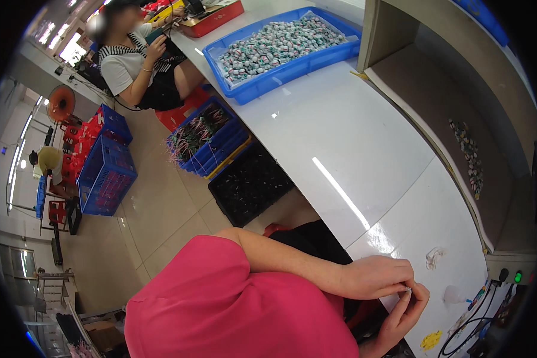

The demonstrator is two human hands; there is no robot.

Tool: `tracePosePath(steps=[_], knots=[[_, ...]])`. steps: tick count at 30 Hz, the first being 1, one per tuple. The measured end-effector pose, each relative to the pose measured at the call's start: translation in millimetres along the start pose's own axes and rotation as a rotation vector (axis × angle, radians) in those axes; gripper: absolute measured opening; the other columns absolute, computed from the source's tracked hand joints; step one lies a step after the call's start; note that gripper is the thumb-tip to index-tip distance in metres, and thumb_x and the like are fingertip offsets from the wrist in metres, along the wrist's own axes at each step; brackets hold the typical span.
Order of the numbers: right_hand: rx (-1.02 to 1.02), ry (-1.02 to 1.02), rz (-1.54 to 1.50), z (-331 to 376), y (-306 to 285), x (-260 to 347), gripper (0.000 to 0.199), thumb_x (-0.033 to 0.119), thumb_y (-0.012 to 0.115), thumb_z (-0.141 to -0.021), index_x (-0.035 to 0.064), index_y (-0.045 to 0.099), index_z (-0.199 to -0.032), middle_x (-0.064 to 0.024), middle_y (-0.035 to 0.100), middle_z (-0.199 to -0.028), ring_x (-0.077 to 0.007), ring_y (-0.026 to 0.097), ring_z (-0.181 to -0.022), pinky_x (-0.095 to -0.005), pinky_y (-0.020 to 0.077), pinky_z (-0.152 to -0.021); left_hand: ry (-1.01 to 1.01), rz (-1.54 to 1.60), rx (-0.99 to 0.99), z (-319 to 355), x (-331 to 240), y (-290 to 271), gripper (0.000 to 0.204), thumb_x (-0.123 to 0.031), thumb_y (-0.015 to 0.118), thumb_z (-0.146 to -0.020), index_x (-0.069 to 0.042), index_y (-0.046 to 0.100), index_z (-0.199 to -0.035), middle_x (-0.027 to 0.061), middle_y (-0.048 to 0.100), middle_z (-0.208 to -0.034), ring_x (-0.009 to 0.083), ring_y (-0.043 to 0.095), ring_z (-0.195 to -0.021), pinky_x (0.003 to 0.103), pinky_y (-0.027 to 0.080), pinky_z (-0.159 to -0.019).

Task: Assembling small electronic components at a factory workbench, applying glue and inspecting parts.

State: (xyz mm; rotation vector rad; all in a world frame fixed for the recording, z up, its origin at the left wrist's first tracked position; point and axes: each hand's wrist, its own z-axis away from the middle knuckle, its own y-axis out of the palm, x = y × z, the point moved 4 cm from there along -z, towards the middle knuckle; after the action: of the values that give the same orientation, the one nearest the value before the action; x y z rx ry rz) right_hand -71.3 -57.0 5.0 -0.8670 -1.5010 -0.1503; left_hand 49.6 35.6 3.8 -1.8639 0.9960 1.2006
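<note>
My left hand (379, 277) reaches across from the left over the white table, fingers closed in a pinch. Coming up from below, my right hand (407, 315) meets it fingertip to fingertip. Between the fingertips of both hands is a small whitish piece (408, 290), too small to name. A crumpled white scrap (434, 257) lies on the table just beyond my hands. To their right sits a small clear bottle (453, 295) with a blue tip. A patch of small yellow pieces (431, 340) lies nearer the lower edge.
A blue tray (262, 90) of small white-and-green pieces stands at the table's far end. A shelf (423, 77) borders the right, with similar pieces inside. Black cables (482, 319) lie at lower right. Blue crates (212, 152) stand on the floor beside a seated person (138, 74).
</note>
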Motion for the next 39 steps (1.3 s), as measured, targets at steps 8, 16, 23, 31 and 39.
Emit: tracePosePath(steps=[8, 16, 23, 31, 39], knots=[[0.01, 0.005, 0.039, 4, 0, 8, 0.019, 0.008, 0.039, -0.098, -0.0022, 0.047, -0.112, -0.0097, 0.048, -0.109, -0.0169, 0.05, -0.102, -0.0292, 0.0443, -0.09, 0.034, 0.03, -0.022, 4, -4, 1, 0.012, -0.011, 0.058, -0.084, -0.004, 0.052, -0.091, 0.0119, 0.054, -0.089, 0.0321, 0.055, -0.081, 0.04, 0.044, -0.069], [-0.029, -0.017, 0.174, 1, 3, 21, 0.021, 0.015, 0.049, -0.096, -0.0022, 0.054, -0.107, -0.0143, 0.057, -0.103, -0.023, 0.055, -0.095, -0.0332, 0.0447, -0.086, 0.039, 0.03, 0.002, 4, -7, -4, 0.011, -0.01, 0.057, -0.085, -0.004, 0.052, -0.092, 0.0117, 0.054, -0.09, 0.0321, 0.055, -0.081, 0.04, 0.044, -0.069], [-0.001, -0.02, 0.02, 5, 3, 6, 0.019, 0.008, 0.039, -0.098, -0.0022, 0.048, -0.112, -0.0094, 0.047, -0.109, -0.017, 0.05, -0.102, -0.0291, 0.0442, -0.09, 0.086, 0.001, -0.011, 6, -6, -4, 0.009, -0.011, 0.055, -0.089, -0.005, 0.051, -0.094, 0.0079, 0.052, -0.089, 0.0279, 0.054, -0.079, 0.037, 0.043, -0.066], [0.004, -0.001, -0.008, 6, 2, 6, 0.019, 0.01, 0.04, -0.098, -0.002, 0.047, -0.111, -0.009, 0.048, -0.109, -0.0166, 0.05, -0.102, -0.0288, 0.0436, -0.089, 0.086, 0.007, -0.002, 6, -9, -5, 0.009, -0.011, 0.055, -0.089, -0.005, 0.051, -0.094, 0.0082, 0.052, -0.088, 0.028, 0.054, -0.079, 0.037, 0.043, -0.066], [-0.17, 0.063, -0.156, 13, -4, -5, 0.016, 0.011, 0.044, -0.098, 0.0008, 0.049, -0.109, -0.008, 0.05, -0.107, -0.0154, 0.05, -0.1, -0.0274, 0.0425, -0.088, 0.055, 0.136, 0.068, 4, -22, -11, 0.02, -0.015, 0.057, -0.09, -0.007, 0.057, -0.107, 0.0078, 0.053, -0.09, 0.0247, 0.056, -0.083, 0.033, 0.045, -0.071]])
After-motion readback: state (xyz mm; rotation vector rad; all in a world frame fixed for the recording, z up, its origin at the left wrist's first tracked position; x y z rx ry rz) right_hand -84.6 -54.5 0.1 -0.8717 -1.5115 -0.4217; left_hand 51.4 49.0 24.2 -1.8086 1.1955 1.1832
